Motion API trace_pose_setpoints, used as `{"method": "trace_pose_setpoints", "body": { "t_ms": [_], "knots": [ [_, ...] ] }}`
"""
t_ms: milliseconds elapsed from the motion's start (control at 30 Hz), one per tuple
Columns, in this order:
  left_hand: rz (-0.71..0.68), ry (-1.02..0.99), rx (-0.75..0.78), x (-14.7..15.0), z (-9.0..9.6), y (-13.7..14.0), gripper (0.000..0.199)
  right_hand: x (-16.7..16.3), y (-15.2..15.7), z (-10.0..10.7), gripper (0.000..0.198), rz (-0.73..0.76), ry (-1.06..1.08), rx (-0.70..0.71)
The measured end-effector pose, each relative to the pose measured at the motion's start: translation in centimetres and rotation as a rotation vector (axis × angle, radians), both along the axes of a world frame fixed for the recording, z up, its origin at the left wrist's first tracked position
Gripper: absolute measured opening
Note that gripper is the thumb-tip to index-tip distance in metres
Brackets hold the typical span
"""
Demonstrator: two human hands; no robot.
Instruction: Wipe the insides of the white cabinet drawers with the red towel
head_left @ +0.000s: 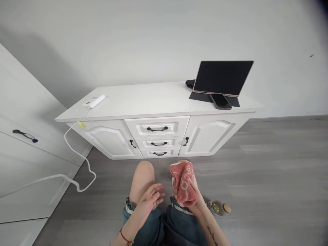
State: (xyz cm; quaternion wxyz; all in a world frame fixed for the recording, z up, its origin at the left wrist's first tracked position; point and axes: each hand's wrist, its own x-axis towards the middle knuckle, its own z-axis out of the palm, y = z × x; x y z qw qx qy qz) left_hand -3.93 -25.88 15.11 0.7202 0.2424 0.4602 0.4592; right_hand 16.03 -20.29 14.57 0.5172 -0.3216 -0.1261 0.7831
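A red towel [183,184] with white markings is bunched in my right hand [196,196], over my right knee. Its folds hide most of the fingers. My left hand [151,198] hovers by my left thigh, fingers apart and nothing in them. On the floor beside my right forearm is a glass bottle [216,207] with a cork stopper, partly hidden by the arm.
Ahead stands a white cabinet [157,124] with drawers and doors. On its top are a tablet [222,78] on a stand, a phone [220,101], and a white power strip [94,101]. The strip's cord [88,164] hangs to the left, by a wardrobe [30,160].
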Motion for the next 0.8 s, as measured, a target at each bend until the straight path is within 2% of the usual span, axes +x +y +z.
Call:
{"method": "trace_pose_setpoints", "body": {
  "t_ms": [100, 167, 233, 300, 333, 400, 433, 500, 633, 733, 800],
  "knots": [
    [-0.033, 0.127, 0.028, -1.1, 0.5, 2.6, 0.032, -0.8, 2.0, -0.1, 0.068, -0.046, -0.038, 0.107],
    [-0.084, 0.252, 0.076, -1.9, 0.7, 5.2, 0.033, -1.4, 4.6, -0.8, 0.045, -0.034, -0.116, 0.129],
    [-0.147, 0.423, 0.17, -2.7, 0.5, 8.8, 0.033, -2.2, 8.1, -1.7, 0.024, 0.011, -0.235, 0.093],
    [-0.194, 0.589, 0.266, -3.3, -0.3, 13.2, 0.032, -3.1, 12.0, -2.6, 0.026, 0.059, -0.358, 0.064],
    [-0.183, 0.665, 0.267, -3.4, -0.9, 15.4, 0.031, -3.6, 13.9, -3.0, 0.028, 0.117, -0.392, 0.103],
    [-0.145, 0.723, 0.176, -3.7, -2.5, 19.6, 0.027, -4.5, 17.0, -3.7, 0.031, 0.222, -0.528, 0.193],
    [-0.095, 0.702, 0.068, -3.8, -3.4, 21.3, 0.025, -4.9, 18.2, -3.9, 0.032, 0.262, -0.599, 0.2],
    [-0.032, 0.712, -0.032, -4.0, -5.1, 23.9, 0.023, -5.2, 19.8, -4.4, 0.031, 0.292, -0.703, 0.161],
    [0.091, 0.658, -0.18, -4.3, -7.4, 26.4, 0.023, -4.3, 20.7, -5.4, 0.031, 0.199, -0.719, 0.052],
    [0.16, 0.545, -0.31, -4.5, -8.3, 27.8, 0.016, -3.2, 20.6, -5.9, 0.035, 0.077, -0.7, -0.017],
    [0.199, 0.476, -0.393, -4.6, -8.7, 28.8, 0.023, -2.7, 20.6, -6.0, 0.036, -0.003, -0.679, -0.07]
  ]
}}
